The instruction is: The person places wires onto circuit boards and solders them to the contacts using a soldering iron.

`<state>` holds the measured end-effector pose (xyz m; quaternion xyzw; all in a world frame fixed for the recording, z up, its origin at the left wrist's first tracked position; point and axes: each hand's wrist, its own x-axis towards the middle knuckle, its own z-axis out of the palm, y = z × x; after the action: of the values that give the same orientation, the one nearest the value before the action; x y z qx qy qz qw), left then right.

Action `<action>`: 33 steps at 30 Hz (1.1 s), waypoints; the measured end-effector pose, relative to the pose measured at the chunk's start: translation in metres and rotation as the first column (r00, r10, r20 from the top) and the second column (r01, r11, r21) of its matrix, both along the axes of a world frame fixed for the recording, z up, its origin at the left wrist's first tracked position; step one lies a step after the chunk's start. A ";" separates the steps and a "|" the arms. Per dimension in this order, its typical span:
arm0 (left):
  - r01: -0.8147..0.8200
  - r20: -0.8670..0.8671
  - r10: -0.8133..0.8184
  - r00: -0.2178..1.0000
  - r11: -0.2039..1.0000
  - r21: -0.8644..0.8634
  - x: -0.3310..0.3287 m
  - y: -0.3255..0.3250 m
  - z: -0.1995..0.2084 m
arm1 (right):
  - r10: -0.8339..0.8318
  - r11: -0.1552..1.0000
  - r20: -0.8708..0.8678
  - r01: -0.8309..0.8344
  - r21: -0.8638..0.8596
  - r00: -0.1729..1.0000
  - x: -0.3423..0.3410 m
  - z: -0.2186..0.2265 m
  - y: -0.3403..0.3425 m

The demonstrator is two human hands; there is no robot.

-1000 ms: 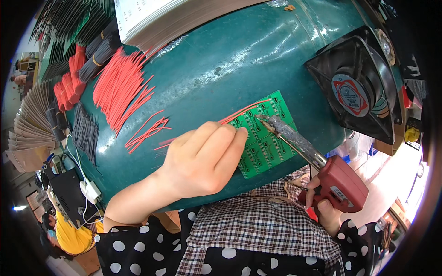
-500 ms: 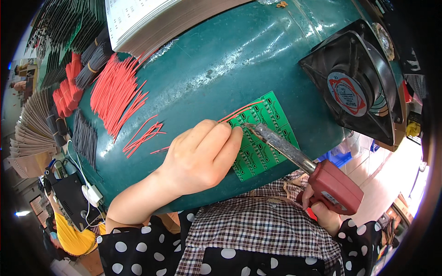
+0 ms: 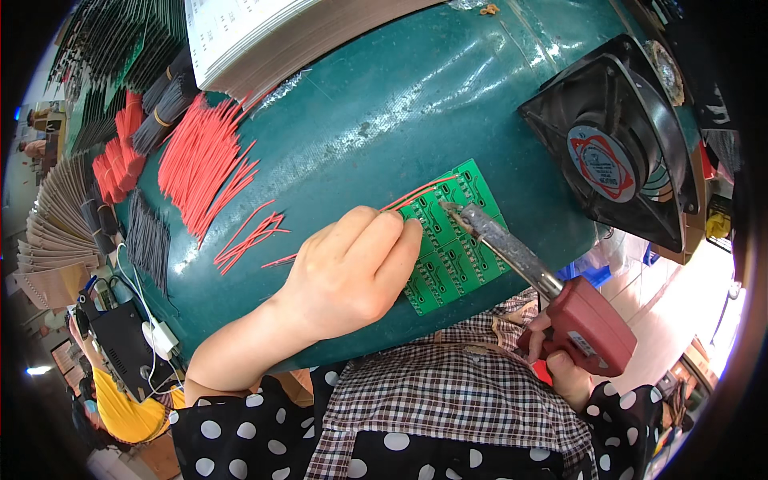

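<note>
At the far left of the frame, fanned brown card strips (image 3: 48, 240) are lying beside bundles of black wires (image 3: 148, 240). A loose heap of thin red wires (image 3: 200, 164) is spreading across the scuffed teal table (image 3: 384, 104) in the upper left. Near centre, the left hand (image 3: 348, 272) is pressing down with fingers together, pinning a red wire (image 3: 420, 192) onto the flat green circuit board (image 3: 456, 240) just to its right. The right hand (image 3: 564, 368), lower right, is gripping a red soldering gun (image 3: 588, 324), its grey metal barrel touching the board's upper part. A square black fan (image 3: 616, 156) is standing at the upper right.
</note>
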<state>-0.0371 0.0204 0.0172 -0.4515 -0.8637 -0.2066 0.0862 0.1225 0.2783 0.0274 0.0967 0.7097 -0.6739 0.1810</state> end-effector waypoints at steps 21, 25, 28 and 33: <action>-0.001 0.005 0.001 1.000 0.997 0.076 -0.008 0.015 -0.001 | -0.102 0.964 0.167 0.139 -0.228 0.981 -0.002 0.000 0.013; -0.010 0.018 0.009 1.000 0.999 0.052 -0.009 0.016 0.000 | 0.120 0.989 0.022 -0.121 0.086 0.993 -0.002 -0.002 0.020; -0.015 0.025 0.014 1.000 0.999 0.037 -0.008 0.017 0.001 | -0.118 0.973 0.213 0.156 -0.173 0.970 -0.002 0.001 0.011; -0.040 0.038 0.039 0.999 0.999 0.025 -0.006 0.019 0.003 | -0.017 1.000 0.104 0.015 0.023 0.994 0.029 -0.019 0.028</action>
<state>-0.0432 0.0399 0.0203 -0.4294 -0.8711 -0.2245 0.0797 0.1511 0.3058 0.0083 0.1395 0.7061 -0.6613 0.2114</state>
